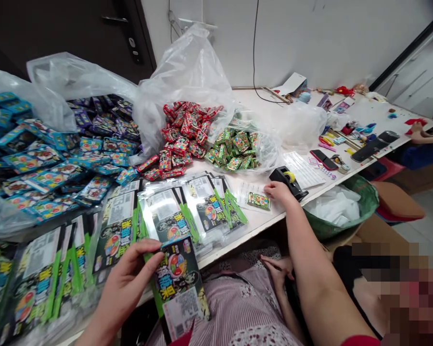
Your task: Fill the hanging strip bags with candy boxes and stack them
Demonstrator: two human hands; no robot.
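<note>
Hands are held apart: a long packet [177,278] is gripped by the left hand [130,274], lengthwise toward the body; the open right hand [279,192] is laid beside a small sachet [259,201].

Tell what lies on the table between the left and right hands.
In the head view, between the left hand and right hand lie black-and-green cards in clear sleeves, and a small green packet by the right hand.
</note>
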